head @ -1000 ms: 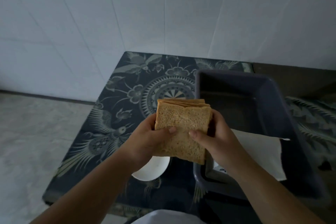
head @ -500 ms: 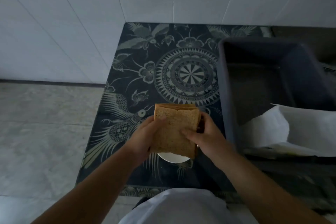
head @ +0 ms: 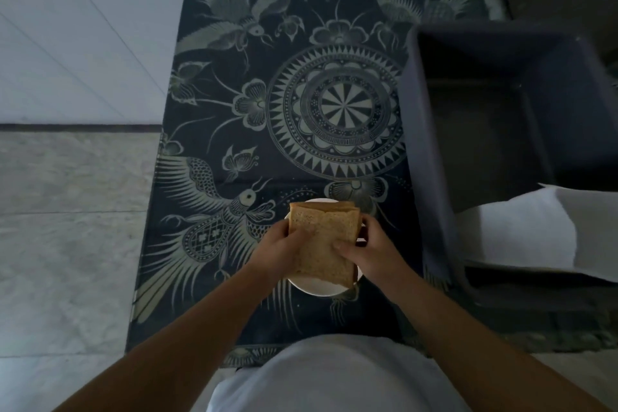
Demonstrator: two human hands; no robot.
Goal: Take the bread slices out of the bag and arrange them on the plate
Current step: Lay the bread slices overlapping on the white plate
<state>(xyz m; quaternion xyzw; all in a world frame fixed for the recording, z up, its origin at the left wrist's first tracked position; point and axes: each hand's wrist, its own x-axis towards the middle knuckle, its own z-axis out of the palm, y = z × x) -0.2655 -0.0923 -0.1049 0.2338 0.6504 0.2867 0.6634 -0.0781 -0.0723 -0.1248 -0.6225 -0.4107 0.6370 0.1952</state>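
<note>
A stack of brown bread slices is held upright between both hands over a small white plate near the table's front edge. My left hand grips the stack's left side, thumb on the front slice. My right hand grips the right side, thumb pressed on the front slice. Most of the plate is hidden under the bread and hands; whether the stack's bottom touches it cannot be told. A white bag lies in the dark bin on the right.
A dark grey plastic bin stands on the right of the table. A dark cloth with bird and mandala patterns covers the table. White tiled wall is behind, pale floor to the left.
Both hands have carried the bread stack down and toward me, from beside the bin's edge to over the white plate. The view has tilted downward.
</note>
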